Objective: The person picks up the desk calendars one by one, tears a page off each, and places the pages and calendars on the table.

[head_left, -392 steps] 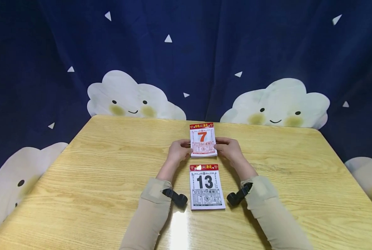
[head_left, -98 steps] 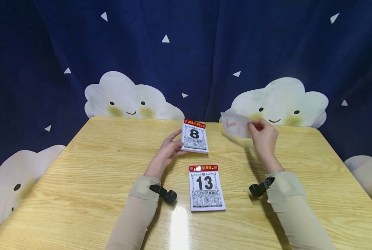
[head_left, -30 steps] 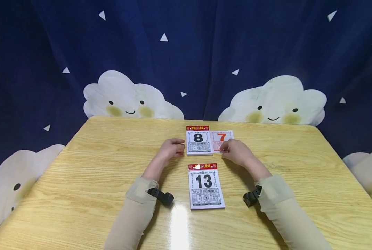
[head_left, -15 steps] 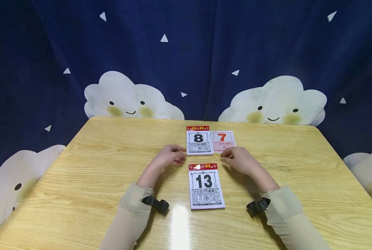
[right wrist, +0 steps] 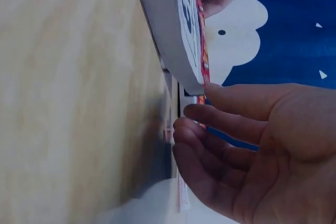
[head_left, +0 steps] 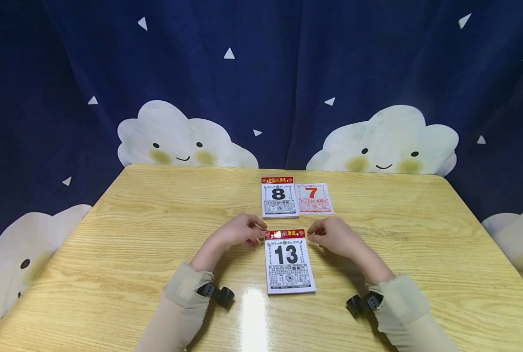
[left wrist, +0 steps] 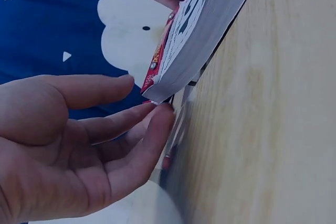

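A thick tear-off calendar showing 13 [head_left: 286, 269], with a red header strip, lies flat on the wooden table near me. My left hand [head_left: 239, 231] is at its upper left corner, fingers loosely bent. In the left wrist view a small gap shows between the thumb [left wrist: 113, 88] and the calendar's corner. My right hand [head_left: 337, 238] is at the upper right corner; in the right wrist view its thumb tip [right wrist: 216, 92] meets or nearly meets the red strip. Farther back lies a second calendar showing 8 [head_left: 279, 205], with a loose red-printed sheet showing 7 [head_left: 317, 204] at its right.
The wooden table [head_left: 125, 254] ends in a back edge just beyond the second calendar. Behind hangs a dark blue curtain [head_left: 261, 73] with clouds and white triangles. A black wrist camera [head_left: 224, 297] is strapped at the left sleeve, and another camera [head_left: 355, 305] at the right.
The 7 sheet came off the far calendar, baring 8, and was laid beside it. My right hand has let it go. Both hands have drawn back toward me to the 13 calendar's top corners.
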`<state>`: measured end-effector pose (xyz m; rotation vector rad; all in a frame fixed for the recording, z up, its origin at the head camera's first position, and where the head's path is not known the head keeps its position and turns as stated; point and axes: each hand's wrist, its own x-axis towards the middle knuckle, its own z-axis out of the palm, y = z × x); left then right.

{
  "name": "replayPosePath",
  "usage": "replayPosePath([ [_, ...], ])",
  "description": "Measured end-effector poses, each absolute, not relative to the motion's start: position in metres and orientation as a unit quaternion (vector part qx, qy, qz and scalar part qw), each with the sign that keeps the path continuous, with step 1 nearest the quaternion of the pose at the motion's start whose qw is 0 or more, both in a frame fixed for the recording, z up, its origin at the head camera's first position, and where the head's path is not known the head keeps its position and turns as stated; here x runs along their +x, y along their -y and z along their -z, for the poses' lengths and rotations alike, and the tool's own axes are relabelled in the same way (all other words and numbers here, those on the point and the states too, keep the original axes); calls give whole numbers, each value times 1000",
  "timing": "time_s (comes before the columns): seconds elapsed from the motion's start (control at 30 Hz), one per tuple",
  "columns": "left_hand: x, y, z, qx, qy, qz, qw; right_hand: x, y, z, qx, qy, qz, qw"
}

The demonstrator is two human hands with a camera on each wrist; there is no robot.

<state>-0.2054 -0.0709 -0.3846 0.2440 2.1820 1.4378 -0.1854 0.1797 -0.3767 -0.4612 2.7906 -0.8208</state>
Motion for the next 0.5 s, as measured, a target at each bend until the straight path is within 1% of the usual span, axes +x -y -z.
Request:
replayPosePath([
  [0.13, -203, 70, 386, 89, -793, -535, 279, -181, -177, 377, -157, -942, 278, 104],
  [0.2, -202, 69, 387, 90, -791, -536, 282, -180, -176, 378, -147, -942, 280, 112],
  [0.37, -201, 67, 389, 88, -799, -530, 270, -178, -174, 379, -126, -943, 285, 121],
  [0.5, -201, 65, 391, 78, -812, -525, 244, -178, -173, 382, -117, -939, 300, 120],
])
